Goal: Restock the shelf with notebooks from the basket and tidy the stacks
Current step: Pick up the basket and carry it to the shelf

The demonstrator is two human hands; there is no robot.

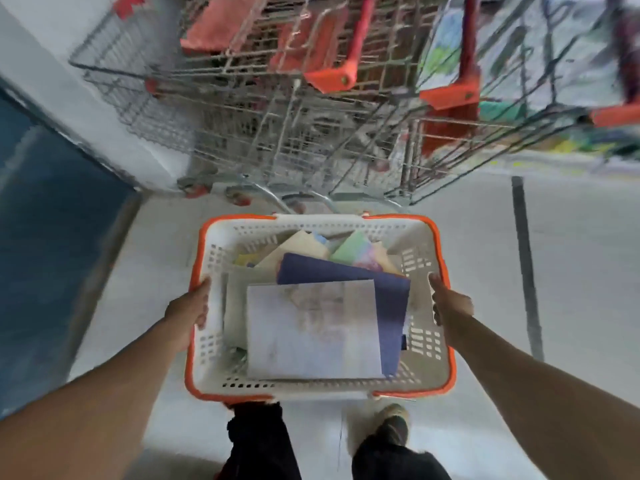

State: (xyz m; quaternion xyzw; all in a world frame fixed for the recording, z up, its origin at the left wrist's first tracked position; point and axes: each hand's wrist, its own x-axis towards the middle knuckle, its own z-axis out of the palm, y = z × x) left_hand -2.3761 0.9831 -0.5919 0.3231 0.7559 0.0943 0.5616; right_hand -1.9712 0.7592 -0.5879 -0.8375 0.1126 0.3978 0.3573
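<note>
Both hands, left hand (188,311) and right hand (450,308), are closed on the side rims of one white, orange-rimmed basket (424,367) at lower centre. Inside, several notebooks (313,329) are piled loosely: pale one topmost, navy beneath, pastel ones behind. Wire trolleys (277,109) fill the upper frame.

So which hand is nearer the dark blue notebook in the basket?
Right. The right hand grips the rim beside the dark blue notebook; the left hand holds the opposite rim.
</note>
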